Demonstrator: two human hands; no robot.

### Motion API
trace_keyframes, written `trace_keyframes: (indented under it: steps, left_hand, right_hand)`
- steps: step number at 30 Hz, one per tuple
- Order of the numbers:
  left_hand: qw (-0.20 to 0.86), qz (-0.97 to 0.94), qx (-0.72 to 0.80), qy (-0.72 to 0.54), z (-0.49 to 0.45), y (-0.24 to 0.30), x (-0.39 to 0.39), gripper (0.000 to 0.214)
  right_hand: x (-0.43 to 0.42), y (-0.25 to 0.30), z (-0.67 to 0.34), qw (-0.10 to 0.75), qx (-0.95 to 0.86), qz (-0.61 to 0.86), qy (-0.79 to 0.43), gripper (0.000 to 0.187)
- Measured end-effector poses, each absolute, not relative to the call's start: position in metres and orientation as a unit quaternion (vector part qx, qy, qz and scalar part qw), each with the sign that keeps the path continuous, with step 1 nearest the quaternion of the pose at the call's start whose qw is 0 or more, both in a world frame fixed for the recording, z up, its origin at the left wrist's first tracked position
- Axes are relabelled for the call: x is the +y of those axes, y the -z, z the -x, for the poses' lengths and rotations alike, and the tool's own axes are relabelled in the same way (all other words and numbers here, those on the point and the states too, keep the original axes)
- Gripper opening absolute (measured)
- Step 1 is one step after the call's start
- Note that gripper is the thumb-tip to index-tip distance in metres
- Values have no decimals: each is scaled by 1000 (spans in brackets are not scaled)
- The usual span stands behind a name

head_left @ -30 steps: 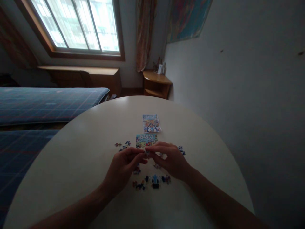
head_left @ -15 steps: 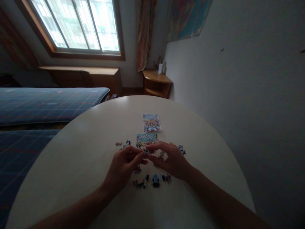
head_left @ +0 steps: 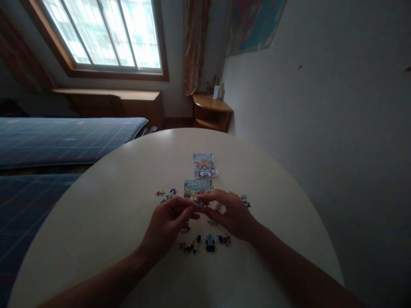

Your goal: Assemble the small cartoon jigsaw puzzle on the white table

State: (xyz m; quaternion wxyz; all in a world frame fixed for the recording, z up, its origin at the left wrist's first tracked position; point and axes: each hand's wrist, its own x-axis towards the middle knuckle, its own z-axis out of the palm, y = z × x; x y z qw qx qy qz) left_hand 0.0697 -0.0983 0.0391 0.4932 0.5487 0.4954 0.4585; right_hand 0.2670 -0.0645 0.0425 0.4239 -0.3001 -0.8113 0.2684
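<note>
My left hand (head_left: 167, 223) and my right hand (head_left: 229, 214) meet fingertip to fingertip above a round white table (head_left: 112, 214), both pinched on small puzzle pieces (head_left: 198, 203) between them. Just behind the fingers lies a partly joined strip of the puzzle (head_left: 198, 187) with blue lettering. Further back lies a small printed picture card (head_left: 204, 165). Loose puzzle pieces (head_left: 207, 242) lie in a row near my wrists, and others lie left (head_left: 165, 196) and right (head_left: 244, 200) of the hands.
A bed with a blue checked cover (head_left: 58, 139) stands to the left of the table. A wooden corner shelf (head_left: 210, 112) stands under a curtain by the window (head_left: 102, 34). A grey wall (head_left: 321, 107) runs close along the right.
Both hands stay pinched together over the same spot; the fingers have shifted only slightly.
</note>
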Motion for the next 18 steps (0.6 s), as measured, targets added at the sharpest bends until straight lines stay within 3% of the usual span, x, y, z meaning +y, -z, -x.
trace_keyframes:
  steps: [18]
  left_hand:
    - [538,-536,470,-450,-73,-38,-100,25]
  right_hand:
    - [-67,-44,-268,400,-810,312,-294,29]
